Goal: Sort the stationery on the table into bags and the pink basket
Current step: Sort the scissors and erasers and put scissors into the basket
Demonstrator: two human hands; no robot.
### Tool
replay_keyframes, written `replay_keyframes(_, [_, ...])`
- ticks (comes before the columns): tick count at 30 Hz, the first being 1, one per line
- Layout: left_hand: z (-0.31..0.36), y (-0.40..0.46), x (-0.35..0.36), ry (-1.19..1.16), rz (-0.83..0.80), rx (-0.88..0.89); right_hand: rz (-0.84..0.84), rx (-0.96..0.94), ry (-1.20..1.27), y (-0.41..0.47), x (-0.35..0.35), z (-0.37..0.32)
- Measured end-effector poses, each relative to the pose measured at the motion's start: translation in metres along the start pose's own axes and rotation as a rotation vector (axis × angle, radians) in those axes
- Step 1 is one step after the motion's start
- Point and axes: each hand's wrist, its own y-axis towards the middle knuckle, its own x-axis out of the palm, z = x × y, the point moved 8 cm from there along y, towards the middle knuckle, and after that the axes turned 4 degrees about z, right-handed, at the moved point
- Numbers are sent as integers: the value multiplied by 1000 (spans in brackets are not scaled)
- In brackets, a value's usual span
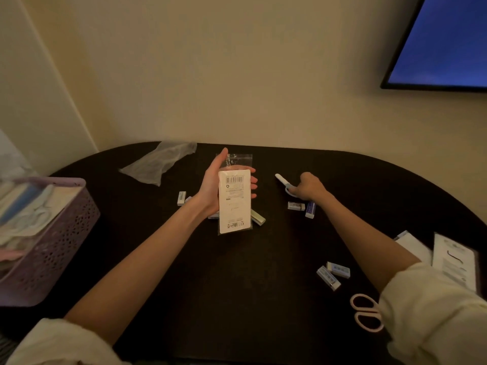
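1. Stationery lies scattered over a dark oval table (237, 299), and one piece is in the left hand (210, 192): a clear bag (234, 196) with a white barcoded card inside, held upright above the table's middle, thumb along its left edge and fingertips showing past its right edge.
2. Right hand (307, 187) is curled around a small white and blue tool (282, 181) (possibly a cutter or small scissors; too small to tell) at the far right-centre of the table, its tip pointing up-left.
3. Just below that hand sit two small boxed erasers (296, 206), one of them with a purple sleeve.
4. Under the held bag a pale green eraser (258, 217) pokes out, and left of the wrist is another small eraser (181, 198).
5. Nearer the right sleeve lie two more erasers (333, 273) touching at an angle, pink-handled scissors (365, 312), and white packaged cards (454, 262) at the table's right edge.
6. An empty crumpled clear bag (158, 164) rests at the far left of the table.
7. Pink basket (50, 248) stands on the left edge, holding pale packets.
8. On the wall to the upper right hangs a blue screen (445, 40).
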Motion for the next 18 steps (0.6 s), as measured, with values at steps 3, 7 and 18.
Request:
replay_keyframes(3, [3, -4, -6, 22, 4, -5, -35, -25, 242, -11, -9, -14])
replay_keyframes(7, [7, -9, -12, 54, 35, 1, -124, -113, 500, -43, -23, -36])
replay_keyframes(18, [-2, -43, -21, 123, 22, -30, -328, -264, 1059, -121, -61, -84])
